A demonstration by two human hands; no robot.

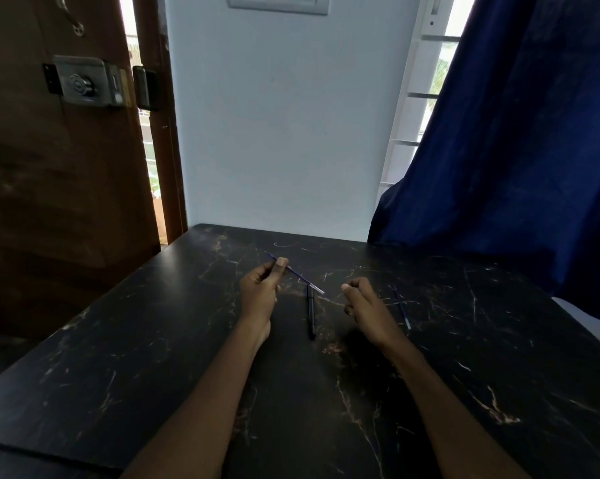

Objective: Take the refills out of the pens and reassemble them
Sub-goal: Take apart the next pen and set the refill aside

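My left hand pinches a thin blue refill between thumb and fingers, and the refill slants down to the right with its pale tip near the table. A dark pen body lies on the black marble table between my hands, pointing toward me. My right hand hovers to the right of the pen with its fingers curled loosely; I see nothing in it. A second thin blue refill lies on the table just right of my right hand.
A blue curtain hangs over the table's far right corner. A wooden door with a metal lock stands at the left, past the table's left edge. A white wall backs the table's far edge.
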